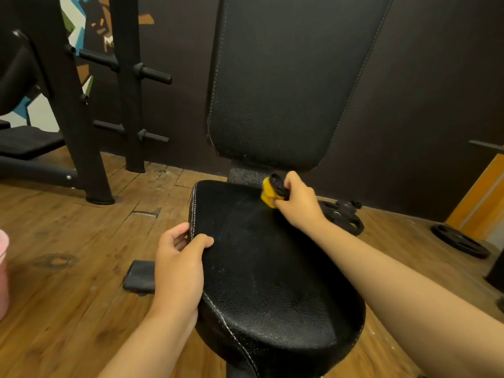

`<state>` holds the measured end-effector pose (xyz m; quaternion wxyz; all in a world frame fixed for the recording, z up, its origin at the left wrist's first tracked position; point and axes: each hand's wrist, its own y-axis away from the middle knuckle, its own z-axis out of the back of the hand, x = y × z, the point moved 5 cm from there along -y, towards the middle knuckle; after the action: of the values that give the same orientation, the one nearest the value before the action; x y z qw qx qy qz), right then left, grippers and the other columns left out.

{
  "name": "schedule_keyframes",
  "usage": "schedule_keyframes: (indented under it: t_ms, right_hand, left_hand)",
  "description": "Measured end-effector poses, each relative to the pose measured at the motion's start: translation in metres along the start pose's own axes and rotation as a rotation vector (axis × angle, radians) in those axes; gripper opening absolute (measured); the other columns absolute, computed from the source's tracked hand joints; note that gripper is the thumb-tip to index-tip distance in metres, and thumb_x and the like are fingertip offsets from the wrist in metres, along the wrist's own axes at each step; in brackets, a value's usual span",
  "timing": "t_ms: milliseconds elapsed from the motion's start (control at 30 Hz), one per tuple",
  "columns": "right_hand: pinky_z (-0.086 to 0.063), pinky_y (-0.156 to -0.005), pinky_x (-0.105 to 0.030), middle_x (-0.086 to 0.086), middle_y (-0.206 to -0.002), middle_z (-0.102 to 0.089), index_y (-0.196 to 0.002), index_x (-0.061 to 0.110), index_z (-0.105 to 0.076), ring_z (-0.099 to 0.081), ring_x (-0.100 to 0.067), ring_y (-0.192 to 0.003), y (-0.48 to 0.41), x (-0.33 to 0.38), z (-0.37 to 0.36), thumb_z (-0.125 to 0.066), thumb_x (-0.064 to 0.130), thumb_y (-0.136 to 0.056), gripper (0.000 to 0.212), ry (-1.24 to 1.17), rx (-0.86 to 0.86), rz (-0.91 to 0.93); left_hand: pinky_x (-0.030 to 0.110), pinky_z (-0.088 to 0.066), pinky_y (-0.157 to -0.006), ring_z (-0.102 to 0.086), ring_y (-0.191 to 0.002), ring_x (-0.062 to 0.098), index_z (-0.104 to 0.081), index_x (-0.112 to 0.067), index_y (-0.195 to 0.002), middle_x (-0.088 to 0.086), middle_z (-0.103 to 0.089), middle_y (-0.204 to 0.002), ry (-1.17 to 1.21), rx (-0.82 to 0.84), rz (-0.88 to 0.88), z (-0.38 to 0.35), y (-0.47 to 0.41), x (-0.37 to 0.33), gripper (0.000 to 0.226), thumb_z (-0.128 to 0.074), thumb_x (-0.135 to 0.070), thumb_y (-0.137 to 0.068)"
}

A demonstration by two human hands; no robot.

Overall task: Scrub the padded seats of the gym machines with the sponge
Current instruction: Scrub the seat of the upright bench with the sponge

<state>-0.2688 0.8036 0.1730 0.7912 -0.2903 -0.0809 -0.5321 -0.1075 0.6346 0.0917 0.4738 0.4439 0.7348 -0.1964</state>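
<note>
A black padded seat (261, 257) with white stitching fills the middle of the view, with a tall black backrest (283, 85) standing behind it. My right hand (298, 203) squeezes a yellow sponge with a dark scrub side (268, 193) against the seat's far right corner, just below the backrest. My left hand (180, 266) grips the seat's left edge, thumb on top and fingers curled under the rim. Faint wipe streaks and specks show on the seat's surface.
A black rack with pegs (128, 85) stands at the back left beside another bench (27, 143). Weight plates (458, 241) lie on the wooden floor at the right. A black foot pad (139, 276) lies on the floor left of the seat. A pink object (4, 271) sits at the left edge.
</note>
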Motion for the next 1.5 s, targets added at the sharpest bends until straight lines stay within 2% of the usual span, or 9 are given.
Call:
schedule_keyframes:
  t_ms: [133, 300, 567, 700, 833, 967, 1167, 1333, 1500]
  right_hand:
    - [-0.035, -0.056, -0.019, 0.007, -0.078, -0.052, -0.084, 0.021, -0.037, -0.046, -0.005, -0.065, 0.012, 0.032, -0.018, -0.072, 0.019, -0.083, 0.035, -0.101, 0.162, 0.155]
    - [-0.035, -0.053, -0.019, 0.006, -0.080, -0.052, -0.088, 0.017, -0.036, -0.049, -0.006, -0.067, 0.001, 0.028, -0.015, -0.066, 0.012, -0.086, 0.031, -0.066, 0.003, 0.064]
    - [-0.036, -0.057, -0.020, 0.008, -0.076, -0.049, -0.080, 0.024, -0.037, -0.044, -0.004, -0.064, 0.001, 0.041, -0.008, -0.072, 0.021, -0.083, 0.036, -0.023, 0.236, 0.156]
    - [-0.035, -0.052, -0.016, 0.009, -0.079, -0.053, -0.087, 0.018, -0.038, -0.048, -0.003, -0.064, 0.002, 0.048, -0.016, -0.069, 0.014, -0.084, 0.032, -0.009, 0.150, 0.147]
    - [-0.042, -0.058, -0.014, 0.010, -0.080, -0.055, -0.082, 0.021, -0.038, -0.053, 0.007, -0.068, 0.051, 0.067, -0.013, -0.072, 0.012, -0.082, 0.035, -0.136, 0.238, 0.288]
    - [-0.048, -0.061, -0.022, 0.007, -0.080, -0.059, -0.081, 0.020, -0.044, -0.056, 0.000, -0.070, 0.085, 0.068, 0.005, -0.075, 0.019, -0.081, 0.031, -0.164, 0.334, 0.345]
    - [-0.037, -0.051, -0.014, 0.010, -0.069, -0.048, -0.077, 0.025, -0.032, -0.045, -0.003, -0.059, 0.073, 0.042, 0.019, -0.073, 0.015, -0.082, 0.041, -0.027, 0.098, 0.151]
    - [-0.044, -0.059, -0.017, 0.013, -0.074, -0.058, -0.077, 0.026, -0.041, -0.053, 0.003, -0.065, 0.134, 0.075, 0.021, -0.077, 0.022, -0.079, 0.037, -0.210, 0.324, 0.335]
    - [-0.043, -0.064, -0.015, 0.017, -0.071, -0.059, -0.079, 0.019, -0.045, -0.054, 0.003, -0.067, 0.140, 0.063, 0.050, -0.075, 0.015, -0.081, 0.030, -0.319, 0.503, 0.227]
  left_hand:
    - [0.025, -0.042, -0.067, -0.055, -0.094, 0.008, -0.053, -0.025, -0.127, -0.007, -0.055, -0.110, 0.008, -0.001, -0.006, 0.001, -0.003, 0.001, 0.044, -0.065, -0.010, -0.087]
    - [0.025, -0.045, -0.067, -0.057, -0.094, 0.011, -0.052, -0.025, -0.128, -0.006, -0.056, -0.110, 0.010, -0.011, 0.000, 0.001, 0.000, 0.001, 0.045, -0.064, -0.010, -0.088]
    - [0.025, -0.044, -0.065, -0.056, -0.089, 0.009, -0.052, -0.025, -0.125, -0.009, -0.054, -0.103, 0.021, -0.013, -0.006, -0.001, -0.002, 0.002, 0.042, -0.063, -0.008, -0.088]
    - [0.035, -0.052, -0.080, -0.060, -0.099, 0.018, -0.051, -0.026, -0.121, -0.005, -0.056, -0.108, 0.019, -0.019, 0.003, 0.000, -0.002, 0.001, 0.041, -0.064, -0.007, -0.088]
    - [0.033, -0.051, -0.080, -0.059, -0.102, 0.018, -0.052, -0.027, -0.121, -0.005, -0.057, -0.110, -0.010, -0.025, -0.023, 0.002, -0.004, 0.002, 0.039, -0.063, -0.009, -0.088]
    - [0.040, -0.045, -0.100, -0.053, -0.113, 0.018, -0.053, -0.024, -0.129, -0.003, -0.055, -0.120, -0.089, -0.034, -0.058, 0.005, 0.002, 0.001, 0.039, -0.059, -0.013, -0.092]
    - [0.038, -0.042, -0.104, -0.053, -0.114, 0.014, -0.055, -0.023, -0.125, -0.005, -0.056, -0.118, -0.102, -0.061, -0.113, 0.011, 0.028, 0.010, 0.027, -0.050, -0.020, -0.099]
    - [0.033, -0.035, -0.107, -0.045, -0.122, 0.012, -0.050, -0.024, -0.127, -0.004, -0.050, -0.130, -0.203, -0.083, -0.203, 0.013, 0.042, 0.016, 0.027, -0.038, -0.028, -0.103]
    - [0.033, -0.035, -0.106, -0.043, -0.123, 0.010, -0.047, -0.020, -0.131, -0.005, -0.048, -0.131, -0.284, -0.051, -0.261, 0.013, 0.053, 0.019, 0.033, -0.032, -0.030, -0.104]
